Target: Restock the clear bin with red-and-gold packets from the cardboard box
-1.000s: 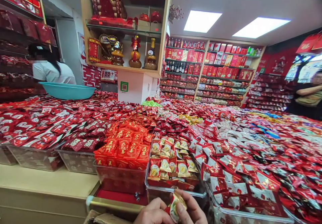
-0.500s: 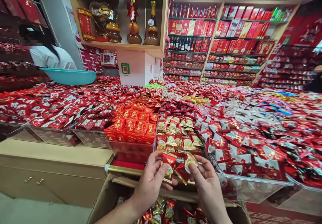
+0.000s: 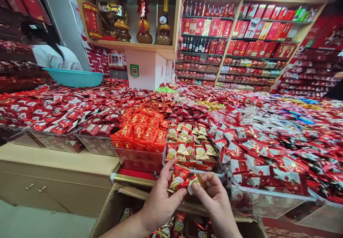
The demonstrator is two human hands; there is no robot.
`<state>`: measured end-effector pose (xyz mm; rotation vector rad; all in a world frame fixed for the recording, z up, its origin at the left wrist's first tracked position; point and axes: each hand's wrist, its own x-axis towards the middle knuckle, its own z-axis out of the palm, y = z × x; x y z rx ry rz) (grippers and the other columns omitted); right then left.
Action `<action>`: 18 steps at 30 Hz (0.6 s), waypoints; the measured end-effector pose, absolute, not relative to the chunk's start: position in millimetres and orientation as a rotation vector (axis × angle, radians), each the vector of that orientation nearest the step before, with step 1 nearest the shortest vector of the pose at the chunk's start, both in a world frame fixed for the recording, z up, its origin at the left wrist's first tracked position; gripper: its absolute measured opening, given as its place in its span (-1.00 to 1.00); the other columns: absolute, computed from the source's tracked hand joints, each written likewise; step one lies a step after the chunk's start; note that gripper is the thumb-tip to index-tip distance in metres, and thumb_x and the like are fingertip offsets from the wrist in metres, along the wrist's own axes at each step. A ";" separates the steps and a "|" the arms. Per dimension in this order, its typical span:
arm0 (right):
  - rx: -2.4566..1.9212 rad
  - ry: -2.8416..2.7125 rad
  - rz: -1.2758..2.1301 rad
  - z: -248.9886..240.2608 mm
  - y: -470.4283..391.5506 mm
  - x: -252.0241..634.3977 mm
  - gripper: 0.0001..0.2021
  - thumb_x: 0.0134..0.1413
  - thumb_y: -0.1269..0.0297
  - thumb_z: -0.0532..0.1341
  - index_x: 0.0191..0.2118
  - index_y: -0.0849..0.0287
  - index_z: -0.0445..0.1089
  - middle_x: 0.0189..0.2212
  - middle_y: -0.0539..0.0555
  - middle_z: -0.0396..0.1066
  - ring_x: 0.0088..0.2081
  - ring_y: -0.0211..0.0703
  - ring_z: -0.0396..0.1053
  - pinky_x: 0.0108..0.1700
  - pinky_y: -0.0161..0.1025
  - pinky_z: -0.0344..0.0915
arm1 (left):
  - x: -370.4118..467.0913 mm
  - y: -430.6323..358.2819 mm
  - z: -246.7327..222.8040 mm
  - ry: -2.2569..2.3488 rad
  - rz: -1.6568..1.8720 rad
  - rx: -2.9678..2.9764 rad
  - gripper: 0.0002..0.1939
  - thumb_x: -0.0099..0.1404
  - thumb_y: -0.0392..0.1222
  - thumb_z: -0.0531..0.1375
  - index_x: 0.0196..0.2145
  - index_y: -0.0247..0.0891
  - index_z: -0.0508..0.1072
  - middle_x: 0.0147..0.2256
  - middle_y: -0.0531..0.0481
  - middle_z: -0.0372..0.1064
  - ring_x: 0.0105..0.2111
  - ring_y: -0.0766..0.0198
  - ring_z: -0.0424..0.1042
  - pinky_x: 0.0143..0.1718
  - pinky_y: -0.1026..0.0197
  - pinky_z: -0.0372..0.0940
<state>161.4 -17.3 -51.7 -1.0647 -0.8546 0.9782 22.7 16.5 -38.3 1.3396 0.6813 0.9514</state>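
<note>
My left hand (image 3: 163, 195) holds a red and gold candy packet (image 3: 179, 176) marked DURIAN, its thumb reaching across the lower edge. Pinched between the thumb and fingers of my right hand (image 3: 214, 198) is a second packet (image 3: 195, 183), which touches or overlaps the first. Both hands are above an open cardboard box (image 3: 107, 209) with similar packets (image 3: 180, 223) inside. Just beyond them, a clear bin holds gold and red durian packets (image 3: 200, 152), mostly laid in rows.
Bins of red packets (image 3: 140, 132) and red-and-white packets (image 3: 286, 175) flank the durian bin. A beige cabinet (image 3: 53, 163) stands left. A person (image 3: 59, 56) in white is behind a turquoise basin (image 3: 76, 77). A display shelf (image 3: 134, 47) overhangs the counter.
My right hand has moved left, bringing its packet against the one in my left hand. The left packet is tilted differently, and my left thumb has shifted off its front.
</note>
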 end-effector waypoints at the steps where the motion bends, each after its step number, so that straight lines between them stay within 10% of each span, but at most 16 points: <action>1: -1.054 -0.906 0.986 -50.5 -18.3 163.6 -0.70 -0.19 0.22 0.29 -0.28 0.09 0.23 -0.48 -0.07 0.31 -0.46 -0.30 0.24 -0.40 -0.37 0.22 | 22.1 16.6 -37.3 0.687 0.959 1.353 -0.34 0.15 -0.28 0.17 0.13 -0.11 -0.05 -0.01 -0.12 0.25 -0.10 0.18 0.33 -0.14 0.21 0.29; 18: -0.967 -0.947 0.825 -75.1 -6.7 143.8 -0.81 -0.24 0.21 0.30 -0.61 0.18 0.32 -0.56 0.02 0.32 -0.51 -0.28 0.24 -0.48 -0.37 0.16 | 28.5 21.4 -39.8 0.621 1.187 1.097 -0.25 0.07 -0.19 0.25 0.11 -0.11 -0.09 0.02 -0.13 0.24 -0.05 0.15 0.31 -0.04 0.20 0.22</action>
